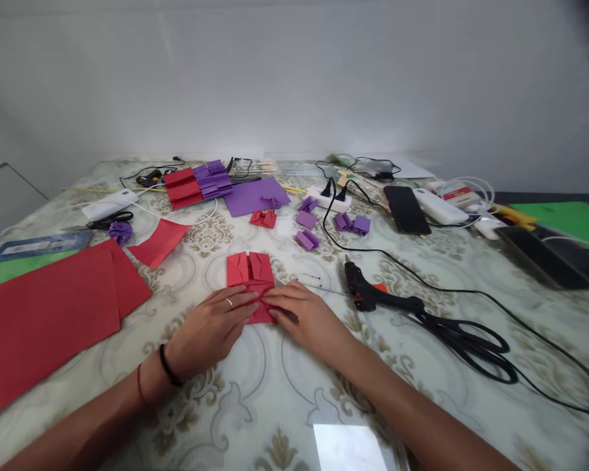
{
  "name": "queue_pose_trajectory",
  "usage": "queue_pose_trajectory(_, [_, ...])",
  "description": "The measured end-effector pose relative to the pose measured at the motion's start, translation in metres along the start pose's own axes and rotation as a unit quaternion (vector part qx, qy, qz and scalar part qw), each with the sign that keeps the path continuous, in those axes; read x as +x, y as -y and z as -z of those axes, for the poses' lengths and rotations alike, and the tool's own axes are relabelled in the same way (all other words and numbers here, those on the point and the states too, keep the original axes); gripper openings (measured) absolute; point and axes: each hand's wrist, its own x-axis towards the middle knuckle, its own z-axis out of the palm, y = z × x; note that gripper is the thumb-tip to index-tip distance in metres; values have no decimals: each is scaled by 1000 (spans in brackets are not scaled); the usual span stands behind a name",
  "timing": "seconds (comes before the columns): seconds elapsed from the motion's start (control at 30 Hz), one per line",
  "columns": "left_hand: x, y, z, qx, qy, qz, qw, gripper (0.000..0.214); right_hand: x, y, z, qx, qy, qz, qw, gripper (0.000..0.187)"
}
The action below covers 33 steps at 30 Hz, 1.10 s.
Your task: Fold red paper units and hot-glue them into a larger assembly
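Note:
A folded red paper piece [250, 271] lies on the patterned table [275, 392] in front of me. My left hand [211, 330], with a ring and dark wristbands, rests palm down with its fingers pressed flat on the piece's near edge. Opposite it, my right hand [304, 317] presses flat on the same edge from the right. The fingertips of both hands meet over the paper and hide its lower part.
Large red sheets [44, 314] lie at left, with a smaller red sheet [160, 242] beyond. Stacks of folded red and purple pieces [196, 183], a purple sheet [255, 195] and small purple folds [308, 239] sit farther back. A black glue gun [373, 294], black scissors [476, 340], a power strip [328, 198] and a phone [406, 209] are at right.

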Motion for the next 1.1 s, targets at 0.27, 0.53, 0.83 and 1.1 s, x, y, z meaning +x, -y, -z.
queue_pose_trajectory(0.27, [-6, -4, 0, 59, 86, -8, 995, 51, -5, 22, 22, -63, 54, 8, 996, 33])
queue_pose_trajectory(0.53, [-24, -43, 16, 52, 130, -34, 990, 55, -52, -26, 91, -210, -18, -107, 972, 38])
queue_pose_trajectory(0.83, [-16, -43, 19, 21, 99, -95, 990, 24, -88, -68, 106, -255, 4, -196, 947, 48])
queue_pose_trajectory(1.1, [-22, -36, 8, 10, 79, -122, 989, 32, -69, 28, 71, -137, -12, -16, 990, 30])
